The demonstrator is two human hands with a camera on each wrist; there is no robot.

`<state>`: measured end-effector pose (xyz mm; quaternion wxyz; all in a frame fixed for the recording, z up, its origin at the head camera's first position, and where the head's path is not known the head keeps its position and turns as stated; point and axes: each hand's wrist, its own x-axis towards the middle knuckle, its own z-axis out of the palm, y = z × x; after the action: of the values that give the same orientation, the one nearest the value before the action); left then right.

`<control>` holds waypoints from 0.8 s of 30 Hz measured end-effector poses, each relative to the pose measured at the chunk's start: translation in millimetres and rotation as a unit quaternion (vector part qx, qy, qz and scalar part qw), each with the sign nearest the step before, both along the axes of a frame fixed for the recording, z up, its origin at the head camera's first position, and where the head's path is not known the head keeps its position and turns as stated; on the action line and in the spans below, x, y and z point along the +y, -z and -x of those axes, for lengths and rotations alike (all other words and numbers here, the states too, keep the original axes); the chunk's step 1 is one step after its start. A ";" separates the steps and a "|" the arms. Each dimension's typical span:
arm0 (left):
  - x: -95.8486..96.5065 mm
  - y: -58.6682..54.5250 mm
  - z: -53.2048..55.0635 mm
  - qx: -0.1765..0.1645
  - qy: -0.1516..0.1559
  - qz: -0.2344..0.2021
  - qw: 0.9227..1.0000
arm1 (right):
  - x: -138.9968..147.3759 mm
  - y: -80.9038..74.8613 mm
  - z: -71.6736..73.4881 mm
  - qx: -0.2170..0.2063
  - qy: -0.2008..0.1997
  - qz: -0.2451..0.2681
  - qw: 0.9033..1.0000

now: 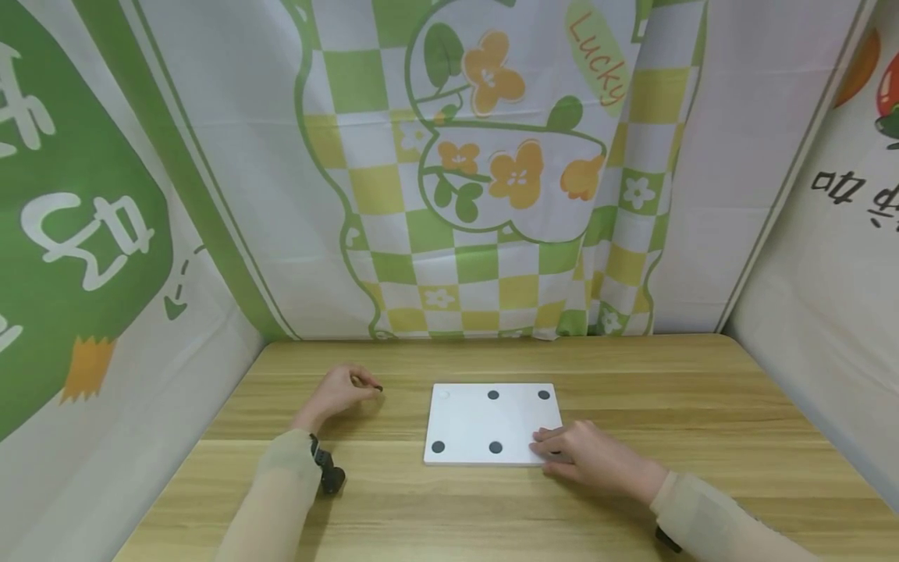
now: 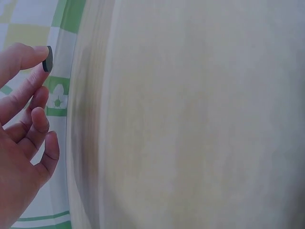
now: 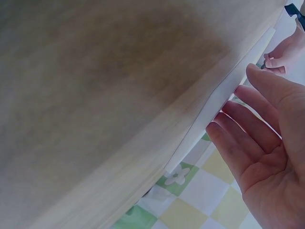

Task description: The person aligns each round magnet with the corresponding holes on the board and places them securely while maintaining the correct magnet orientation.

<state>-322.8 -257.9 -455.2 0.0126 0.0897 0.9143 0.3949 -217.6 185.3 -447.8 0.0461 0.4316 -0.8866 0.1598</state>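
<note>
Between thumb and forefinger my left hand (image 1: pixel 346 390) pinches a small dark disc (image 2: pixel 48 59), seen edge-on in the left wrist view. That hand is held to the left of a white rectangular board (image 1: pixel 465 421) lying on the table. Dark round discs like it sit on the board: two along the far edge, two along the near edge. A pale round mark (image 1: pixel 444 395) shows at its far left corner. My right hand (image 1: pixel 586 455) rests its loosely bent fingers on the board's near right corner, hiding that corner. In the right wrist view, its fingers (image 3: pixel 238 138) lie along the board's edge.
The wooden table (image 1: pixel 393 507) extends on all sides of the board. A patterned green, white and yellow curtain (image 1: pixel 492 257) hangs at the table's far edge, and printed cloth walls (image 1: pixel 808 297) stand on both sides. A black device (image 1: pixel 328 468) is strapped to my left wrist.
</note>
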 end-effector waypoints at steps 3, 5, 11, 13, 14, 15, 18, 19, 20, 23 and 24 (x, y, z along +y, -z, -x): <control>2.9 -1.7 -0.2 -0.003 0.002 -0.002 1.000 | 0.3 0.4 0.3 0.003 -0.001 0.000 1.000; 5.3 -2.5 -0.3 -0.005 0.001 -0.003 1.000 | 0.5 0.7 0.6 0.005 -0.002 0.001 1.000; 12.9 -2.9 1.6 -0.008 -0.001 -0.003 1.000 | 0.3 0.9 0.5 0.005 -0.004 0.003 1.000; 14.9 -2.2 3.2 -0.013 -0.002 -0.004 1.000 | 0.2 0.9 0.5 0.004 -0.004 0.004 1.000; 15.7 -1.8 4.3 -0.015 -0.001 -0.004 1.000 | 0.3 1.0 0.7 0.004 -0.005 0.004 1.000; 16.7 -1.8 5.0 -0.015 0.001 -0.004 1.000 | 0.4 1.0 0.8 0.003 -0.005 0.005 1.000; 20.1 -1.2 7.2 -0.012 0.003 -0.005 1.000 | 0.5 1.1 1.4 0.003 -0.006 0.006 1.000; 21.4 -1.2 7.6 -0.012 0.004 -0.004 1.000 | 0.5 1.1 1.4 0.003 -0.006 0.006 1.000; 22.9 -1.2 8.0 -0.011 0.006 -0.006 1.000 | 0.5 1.0 1.4 0.002 -0.006 0.005 1.000; 27.2 -1.1 8.7 -0.007 0.010 -0.010 1.000 | 0.5 0.5 0.9 -0.001 -0.004 0.003 1.000; 28.9 -1.6 8.6 -0.008 0.012 -0.011 1.000 | 0.5 0.3 0.7 -0.003 -0.004 0.003 1.000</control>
<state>-331.4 -229.0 -453.6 0.0234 0.0972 0.9086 0.4054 -218.3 185.8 -448.1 0.0447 0.4342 -0.8847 0.1639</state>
